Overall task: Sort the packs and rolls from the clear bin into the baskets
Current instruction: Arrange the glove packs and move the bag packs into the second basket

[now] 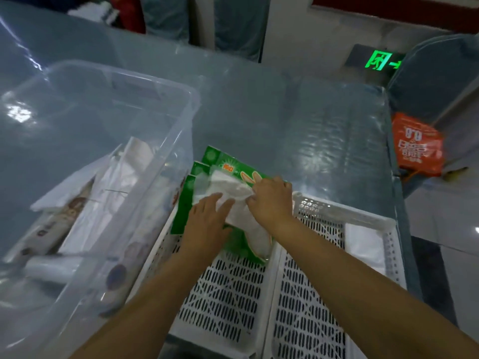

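Note:
A stack of green packs (220, 164) leans over the far end of the left white basket (228, 294). My left hand (207, 218) lies flat on the topmost pack, fingers spread over its white window. My right hand (272, 199) pinches the same pack at its upper right edge. The clear bin (155, 99) stands to the left and holds several white rolls and packs (103, 198). A second white basket (324, 294) sits to the right with a white pack (365, 242) in its far right corner.
The table is covered in blue-grey cloth under clear plastic (298, 125). An orange bag (417, 146) hangs off the table's right edge. Chairs with blue covers stand beyond the table, and a green exit sign (381, 60) glows low on the wall.

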Available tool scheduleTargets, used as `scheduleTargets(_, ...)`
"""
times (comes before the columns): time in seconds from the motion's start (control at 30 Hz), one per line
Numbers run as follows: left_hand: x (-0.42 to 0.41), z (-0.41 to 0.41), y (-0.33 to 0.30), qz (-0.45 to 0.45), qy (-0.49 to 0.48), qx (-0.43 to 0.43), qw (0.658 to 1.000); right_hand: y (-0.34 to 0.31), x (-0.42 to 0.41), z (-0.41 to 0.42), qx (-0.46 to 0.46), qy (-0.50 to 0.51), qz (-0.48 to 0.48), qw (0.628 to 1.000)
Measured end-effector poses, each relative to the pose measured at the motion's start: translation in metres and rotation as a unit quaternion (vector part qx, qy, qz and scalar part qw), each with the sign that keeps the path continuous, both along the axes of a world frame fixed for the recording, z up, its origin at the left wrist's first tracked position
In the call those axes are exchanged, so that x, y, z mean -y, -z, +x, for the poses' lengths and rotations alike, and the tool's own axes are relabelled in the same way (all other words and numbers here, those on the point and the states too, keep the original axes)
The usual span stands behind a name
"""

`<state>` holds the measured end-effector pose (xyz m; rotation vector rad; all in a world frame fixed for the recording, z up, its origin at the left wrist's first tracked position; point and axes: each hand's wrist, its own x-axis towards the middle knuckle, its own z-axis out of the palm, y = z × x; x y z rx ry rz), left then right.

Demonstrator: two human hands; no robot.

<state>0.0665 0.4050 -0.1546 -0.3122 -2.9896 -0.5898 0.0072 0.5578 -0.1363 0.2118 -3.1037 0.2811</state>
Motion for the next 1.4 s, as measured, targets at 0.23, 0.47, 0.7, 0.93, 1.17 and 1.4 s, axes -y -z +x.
scheduleTargets(0.23,0.009,-0.001,0.015,-0.074,0.063,0.050,0.994,0.000,0.002,-0.038,-0.021,0.032,-0.065,0.997)
scheduleTargets(0.47,0.018,0.005,0.021,-0.116,0.092,0.032,0.988,0.002,0.009,-0.056,0.109,-0.052,-0.108,0.987)
scheduleTargets(0.7,0.019,0.013,0.023,-0.121,0.096,0.020,0.988,-0.010,0.010,-0.072,0.228,-0.108,-0.099,0.963)
scheduleTargets(0.93,0.018,0.007,0.021,-0.136,0.114,0.020,0.984,-0.001,0.019,-0.072,0.194,-0.160,0.003,0.968)
scheduleTargets(1.17,0.019,0.007,0.026,-0.131,0.131,0.016,0.983,0.003,0.014,-0.070,0.128,-0.124,0.002,0.984)
scheduleTargets(1.4,0.019,0.004,0.023,-0.131,0.117,0.035,0.984,-0.009,0.005,-0.060,-0.039,-0.081,-0.149,0.985)
